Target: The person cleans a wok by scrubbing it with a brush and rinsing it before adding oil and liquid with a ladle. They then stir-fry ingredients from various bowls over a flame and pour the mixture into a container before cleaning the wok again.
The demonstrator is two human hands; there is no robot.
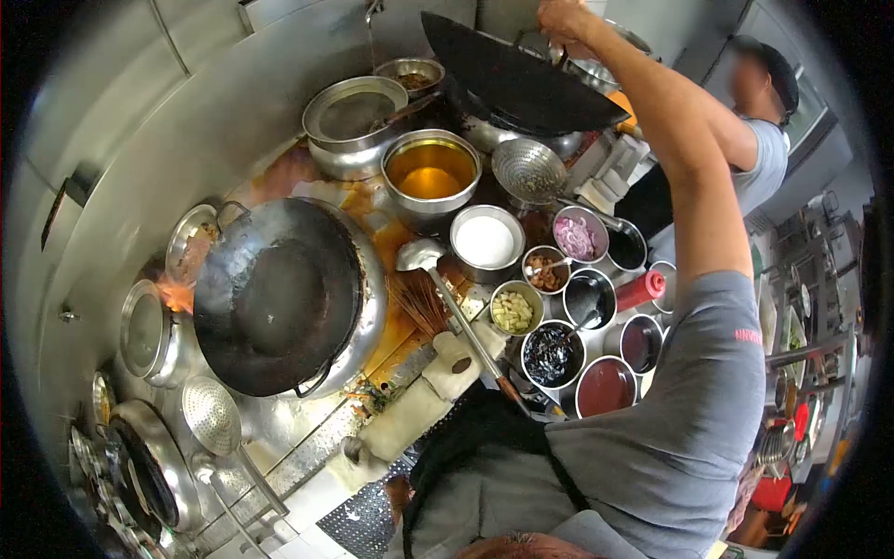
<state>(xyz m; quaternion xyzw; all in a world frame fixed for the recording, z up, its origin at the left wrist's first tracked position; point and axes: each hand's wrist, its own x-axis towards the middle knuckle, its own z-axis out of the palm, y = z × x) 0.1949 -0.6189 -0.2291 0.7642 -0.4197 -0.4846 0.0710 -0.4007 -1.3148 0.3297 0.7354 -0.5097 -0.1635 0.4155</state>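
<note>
My right arm stretches up across the frame, and my right hand is closed at the top rim of a black wok. That wok is tipped steeply on its side above a steel burner ring. Its loop handle is near my fingers, which are partly cut off by the frame edge. A skin-toned patch beside my apron at the lower left may be my left hand, but its fingers cannot be made out. A second black wok sits on the left burner, smoking, with orange flame at its left side.
A pot of amber oil, a lidded steel pot, a strainer and a ladle are on the stove. Seasoning tins surround a white-filled bowl. Another strainer rests lower left. A co-worker stands at upper right.
</note>
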